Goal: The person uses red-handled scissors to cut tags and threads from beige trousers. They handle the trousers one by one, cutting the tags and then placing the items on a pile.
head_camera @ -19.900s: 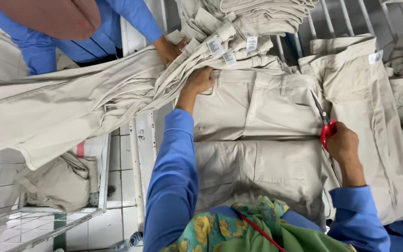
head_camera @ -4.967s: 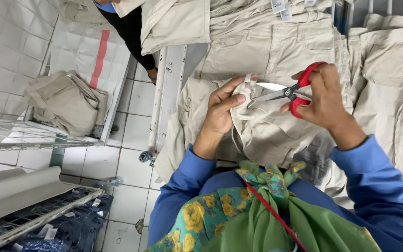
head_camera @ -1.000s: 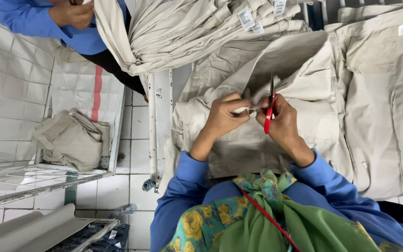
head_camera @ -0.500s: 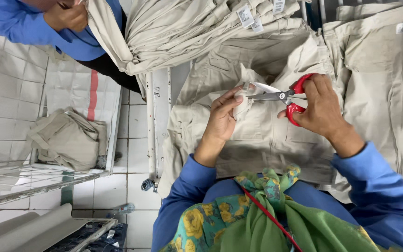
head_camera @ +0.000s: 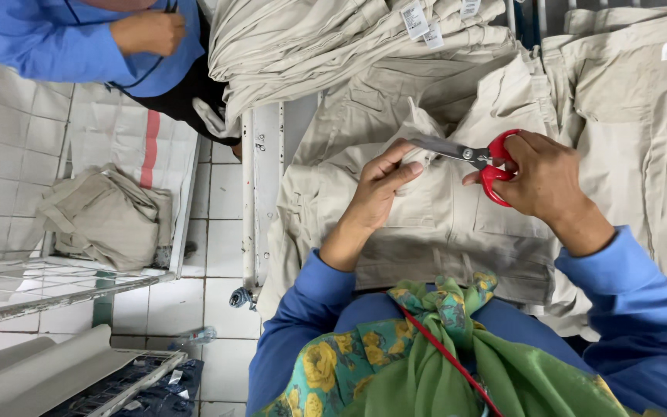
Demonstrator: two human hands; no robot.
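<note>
Left hand (head_camera: 384,181) is pinching a raised fold of the beige garment (head_camera: 441,224), fingers clenched on the cloth near a small peak of fabric, lifting it off the pile so the blades can get at it without catching the layer below. Right hand (head_camera: 542,181) is gripping the red-handled scissors (head_camera: 468,154), thumb and fingers through the loops, blades looking nearly closed, tips pointing left and touching or just beside the pinched fold; cannot tell if a thread is between them. Garment is lying spread flat on the work surface right in front of the person, near the chest, so both hands are working close and low. Both sleeves are blue; a green floral scarf (head_camera: 426,363) is hanging down at the bottom edge.

Same head view, rest of it: a stack of folded beige garments (head_camera: 333,46) with white tags is sitting past the worked piece, likely waiting or done, cannot tell which. More beige pieces are lying to the right. A white metal table frame (head_camera: 260,193) is edging the surface on the left. A second person's hand (head_camera: 148,31), blue sleeve, is at top left, well apart. A bundled beige heap (head_camera: 106,216) is sitting on a lower wire rack over the tiled floor (head_camera: 9,177).
</note>
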